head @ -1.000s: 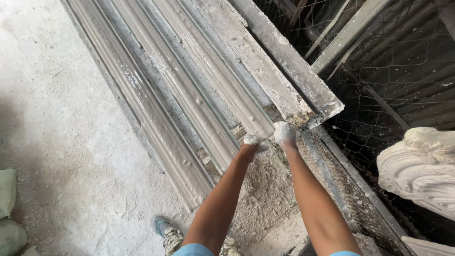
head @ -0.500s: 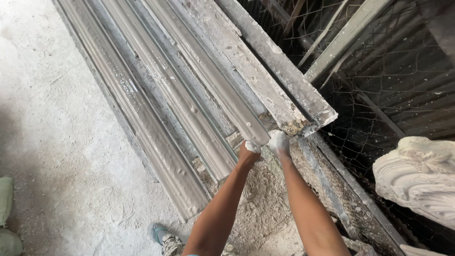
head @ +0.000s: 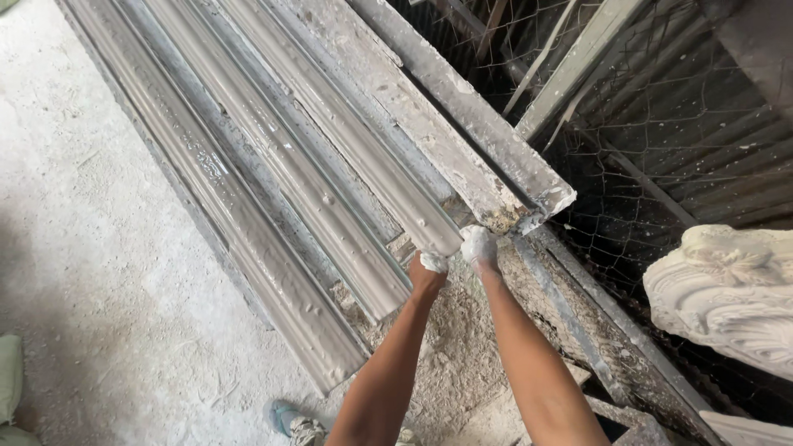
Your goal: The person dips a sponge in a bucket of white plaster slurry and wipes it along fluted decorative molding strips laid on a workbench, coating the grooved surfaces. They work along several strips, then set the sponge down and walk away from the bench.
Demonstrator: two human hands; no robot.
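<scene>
Several long grey moulded strips (head: 330, 157), wet with plaster, lie side by side on a rough bench and run away to the upper left. My left hand (head: 429, 268) and my right hand (head: 479, 246), both coated in white plaster, meet at the near end of the third strip (head: 388, 186). The fingers of both curl onto that end. Whether they grip it or only press on it is hidden by the plaster. Beside my right hand is the crumbly end of a plaster-caked plank (head: 496, 177).
Wire mesh (head: 661, 149) and slanted timber fill the dark upper right. A white ornate plaster casting (head: 727, 289) sits at the right edge. Dusty plaster-covered floor (head: 91, 272) spreads on the left. My sandalled foot (head: 293, 423) shows at the bottom.
My hands stay at the end of the same strip. The view has shifted slightly, so hands and strips sit a little further right and lower in frame.
</scene>
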